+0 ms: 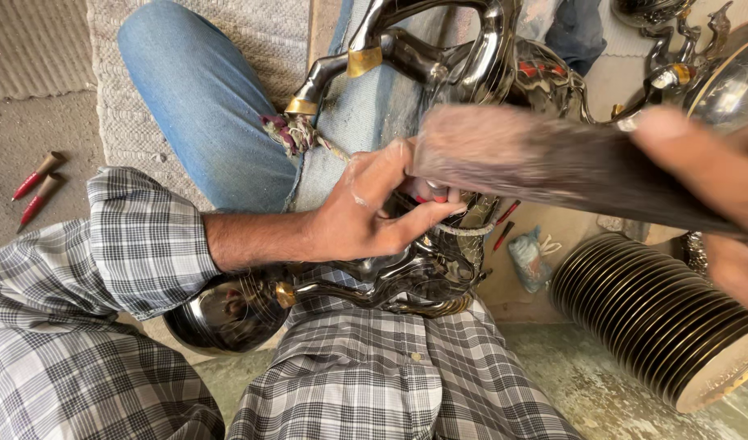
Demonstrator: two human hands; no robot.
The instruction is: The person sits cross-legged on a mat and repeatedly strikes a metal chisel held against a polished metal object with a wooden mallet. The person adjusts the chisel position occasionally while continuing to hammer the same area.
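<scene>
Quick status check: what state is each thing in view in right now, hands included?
Left hand: gripping the metal figure.
Right hand: holding the brush handle.
Brush: raised over the figure, blurred.
Metal figure: lying across the lap, shiny, dark.
Plates: stacked on edge, on their side.
Red tools: lying loose on the floor.
Bowl: tilted on its side by the knee.

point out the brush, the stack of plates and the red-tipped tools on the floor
brush (504, 155), head view, on the blurred bristles
stack of plates (659, 318), head view, on the ribbed rims
red-tipped tools (35, 189), head view, between the two tools
</scene>
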